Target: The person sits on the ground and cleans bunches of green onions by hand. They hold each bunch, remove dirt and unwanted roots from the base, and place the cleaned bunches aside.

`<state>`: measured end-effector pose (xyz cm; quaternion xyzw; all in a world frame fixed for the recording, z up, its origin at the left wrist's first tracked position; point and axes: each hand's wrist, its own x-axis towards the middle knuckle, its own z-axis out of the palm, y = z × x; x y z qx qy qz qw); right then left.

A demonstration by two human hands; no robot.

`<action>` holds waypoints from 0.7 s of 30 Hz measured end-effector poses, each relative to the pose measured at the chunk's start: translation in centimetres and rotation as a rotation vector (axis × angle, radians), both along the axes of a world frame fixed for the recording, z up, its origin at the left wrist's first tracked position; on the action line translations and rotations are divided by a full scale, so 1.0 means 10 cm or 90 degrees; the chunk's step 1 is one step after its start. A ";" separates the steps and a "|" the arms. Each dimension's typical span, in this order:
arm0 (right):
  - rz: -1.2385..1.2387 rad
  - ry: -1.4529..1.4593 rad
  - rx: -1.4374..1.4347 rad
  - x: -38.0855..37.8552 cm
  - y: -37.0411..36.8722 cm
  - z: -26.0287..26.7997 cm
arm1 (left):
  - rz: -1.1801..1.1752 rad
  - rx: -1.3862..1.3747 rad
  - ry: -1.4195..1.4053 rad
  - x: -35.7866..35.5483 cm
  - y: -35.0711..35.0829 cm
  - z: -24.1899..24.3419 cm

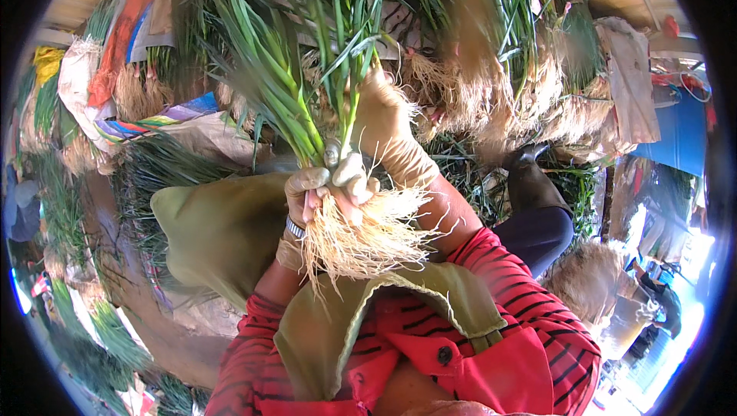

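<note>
In front of my chest, my left hand (308, 186), in a thin pale glove with a metal-banded watch at the wrist, is closed around a bunch of green garlic plants (305, 134). Their pinkish bases show between the fingers, and the long pale roots (368, 237) hang toward me. Flat green leaves fan out away from me. Just beyond it, my right hand (383, 108), also gloved, is curled around the lower end of another green garlic stalk (373, 62). My right fingertips are partly hidden behind the stems.
Heaped garlic plants (460, 88) with roots facing me lie ahead, partly on woven sacks (627, 82). An olive apron (224, 232) covers my lap. Loose leaves surround my dark boot (532, 180). A blue container (679, 128) stands at right; another person (659, 301) is farther off.
</note>
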<state>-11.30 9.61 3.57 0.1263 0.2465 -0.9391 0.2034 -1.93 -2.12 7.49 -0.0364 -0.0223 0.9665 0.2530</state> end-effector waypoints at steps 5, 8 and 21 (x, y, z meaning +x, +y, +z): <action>0.065 0.110 -0.258 -0.02 0.05 0.11 | 0.002 0.039 0.017 -0.02 0.02 0.01; 0.066 0.063 -0.191 0.09 0.04 0.07 | 0.021 0.042 0.025 -0.01 0.03 0.00; 0.077 0.031 -0.076 0.38 0.06 0.35 | 0.031 0.014 0.002 0.00 -0.02 -0.16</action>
